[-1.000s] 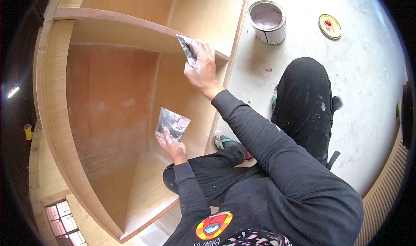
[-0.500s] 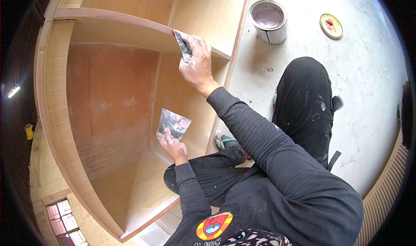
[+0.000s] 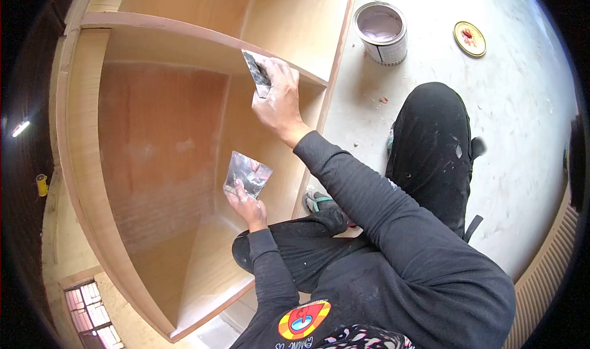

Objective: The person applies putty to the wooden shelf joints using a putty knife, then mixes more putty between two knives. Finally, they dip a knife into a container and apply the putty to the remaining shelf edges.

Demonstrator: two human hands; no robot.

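Observation:
My right hand (image 3: 279, 100) grips a flat putty scraper (image 3: 251, 63), its blade smeared with dark and pale paste. The scraper's tip is at the front edge of the cabinet's divider (image 3: 166, 23). Lower down, my left hand (image 3: 247, 209) holds a square, shiny metal putty plate (image 3: 249, 172) with smears of filler on it, fingers and thumb closed at its lower edge. Both hands are whitish with residue. Around them is the open wooden cabinet (image 3: 83, 158), with a reddish-brown back panel (image 3: 163, 134) and pale side boards.
An open can (image 3: 390, 53) of pinkish-grey paste stands on the pale floor (image 3: 510, 134), with its stained lid (image 3: 470, 39) beside it. My bent knee (image 3: 430, 128) is to the right, and my sandalled foot (image 3: 319, 201) is by the cabinet's edge.
My right hand and its scraper have moved slightly down and left along the divider's edge. My left hand with the plate stays nearly in place.

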